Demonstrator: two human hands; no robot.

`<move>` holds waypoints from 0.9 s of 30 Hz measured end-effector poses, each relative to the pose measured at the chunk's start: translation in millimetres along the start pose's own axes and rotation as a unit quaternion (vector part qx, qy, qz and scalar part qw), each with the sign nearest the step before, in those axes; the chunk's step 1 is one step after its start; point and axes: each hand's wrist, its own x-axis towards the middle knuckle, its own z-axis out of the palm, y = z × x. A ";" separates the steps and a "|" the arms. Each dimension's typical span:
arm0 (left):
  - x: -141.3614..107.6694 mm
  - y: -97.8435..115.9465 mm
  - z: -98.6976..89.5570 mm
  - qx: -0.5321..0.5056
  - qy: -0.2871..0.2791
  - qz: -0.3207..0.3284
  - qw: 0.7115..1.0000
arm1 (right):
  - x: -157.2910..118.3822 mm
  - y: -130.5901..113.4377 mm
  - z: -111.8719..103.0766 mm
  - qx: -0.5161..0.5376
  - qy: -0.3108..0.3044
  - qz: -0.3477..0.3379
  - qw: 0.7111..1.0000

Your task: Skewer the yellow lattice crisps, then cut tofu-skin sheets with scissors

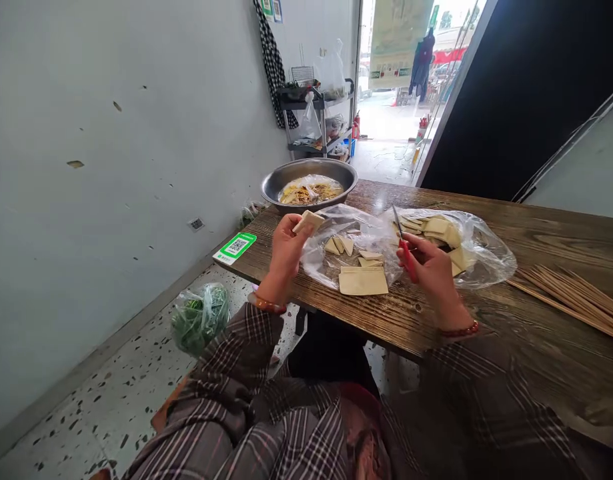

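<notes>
My left hand [287,247] is raised over the table's near edge, its thumb and fingers pinching a folded piece of pale tofu sheet [309,221]. In my right hand [431,267] is a knife [409,261] with a red handle, its thin dark blade pointing up and away from me. Between the hands, a clear plastic bag [319,257] lies flat with several cut tofu triangles [340,245] on it. A rectangular stack of tofu sheet [363,281] rests at its front edge. Beyond my right hand, another clear bag [491,260] holds more tofu pieces [441,230].
A steel basin [269,190] with bagged food stands at the table's far left corner, near a green QR card [235,247]. Wooden skewers [576,297] lie at right. On the floor sits a bag of greens [201,320]. A shelf cart [316,120] stands by the doorway.
</notes>
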 end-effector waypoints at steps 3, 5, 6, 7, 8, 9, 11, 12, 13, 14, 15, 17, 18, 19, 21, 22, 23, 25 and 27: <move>-20.2 24.5 6.8 0.057 -0.008 0.061 0.997 | -3.3 -5.6 2.9 0.039 -0.028 0.032 0.998; -31.1 38.0 10.8 0.076 -0.017 0.107 0.991 | -3.0 -7.5 3.7 0.054 -0.036 0.049 0.997; -35.6 42.7 12.7 0.073 -0.019 0.121 0.990 | -2.5 -8.0 3.7 0.060 -0.039 0.056 0.996; -39.6 45.4 14.8 0.063 -0.022 0.123 0.990 | -2.0 -8.4 3.4 0.068 -0.043 0.064 0.995; -43.3 45.8 17.0 0.050 -0.029 0.113 0.992 | -1.7 -8.7 3.1 0.075 -0.048 0.072 0.993; -46.9 43.9 19.5 0.033 -0.038 0.091 0.995 | -1.6 -9.2 2.7 0.082 -0.054 0.079 0.992; -54.0 33.7 24.7 -0.004 -0.063 0.020 0.998 | -2.9 -10.7 2.5 0.093 -0.068 0.088 0.990; -57.3 26.4 27.4 -0.025 -0.074 -0.018 0.997 | -4.3 -11.7 2.7 0.101 -0.077 0.092 0.988; -60.4 18.5 30.0 -0.046 -0.082 -0.050 0.994 | -6.1 -12.7 3.0 0.113 -0.089 0.097 0.985; -62.9 10.6 32.5 -0.066 -0.089 -0.073 0.991 | -8.1 -13.5 3.4 0.127 -0.103 0.104 0.981; -64.8 3.3 34.9 -0.080 -0.096 -0.088 0.988 | -10.1 -14.2 3.7 0.143 -0.119 0.113 0.976; -66.4 -8.5 39.3 -0.086 -0.109 -0.096 0.986 | -13.5 -14.6 4.1 0.171 -0.146 0.133 0.965; -66.2 -12.9 41.3 -0.077 -0.115 -0.092 0.986 | -14.6 -14.4 4.2 0.180 -0.153 0.141 0.961; -65.6 -16.3 43.0 -0.063 -0.121 -0.088 0.987 | -15.2 -14.0 4.2 0.186 -0.156 0.147 0.959; -63.8 -21.2 45.4 -0.034 -0.131 -0.074 0.988 | -15.2 -13.6 4.9 0.189 -0.159 0.154 0.957; -63.1 -23.0 46.2 -0.020 -0.137 -0.060 0.989 | -14.9 -13.7 6.1 0.188 -0.160 0.159 0.956; -62.8 -24.5 46.6 -0.004 -0.146 -0.039 0.989 | -14.4 -14.1 8.1 0.187 -0.160 0.166 0.955; -63.2 -26.5 46.8 0.034 -0.169 0.014 0.985 | -13.5 -15.7 15.3 0.195 -0.150 0.181 0.952; -64.7 -27.2 46.5 0.070 -0.199 0.064 0.975 | -13.0 -17.4 26.1 0.209 -0.131 0.191 0.950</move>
